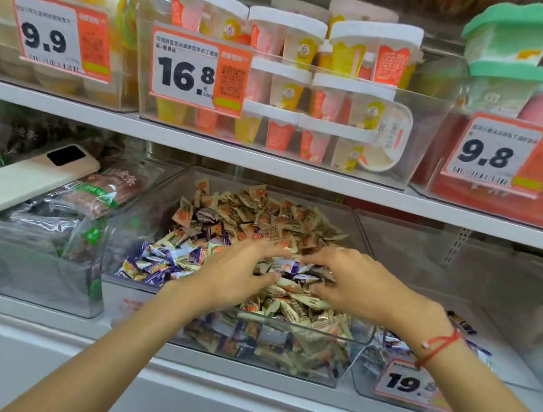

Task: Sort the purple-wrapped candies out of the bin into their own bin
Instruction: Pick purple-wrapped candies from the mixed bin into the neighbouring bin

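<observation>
Both hands are working inside the clear candy bin (pixel 346 333), which is sitting on the lower shelf. The left hand (pixel 236 277) is lying over the middle of the pile with its fingers curled downward into the wrappers, and the right hand (pixel 356 282) is facing it from the other side, its fingers also bent. The fingertips of both hands are meeting around one small candy with a white and purple wrapper (pixel 285 263). It is lying just between the two sets of fingertips, with its long axis running from one hand to the other. Both hands seem to be pinching it, but the picture is blurred there, so I cannot tell which hand is really holding it.

More purple-wrapped candies (pixel 152 264) are gathering in a heap beyond the left hand, on its outer side, near the front corner of the same bin. The orange and cream candies (pixel 262 215) are filling the space beyond the fingertips, toward the back.

The bin on the right (pixel 516 380), past the right wrist, is holding a few purple wrappers, so I judge that the right hand is the nearer one to carry the candy there.
</observation>
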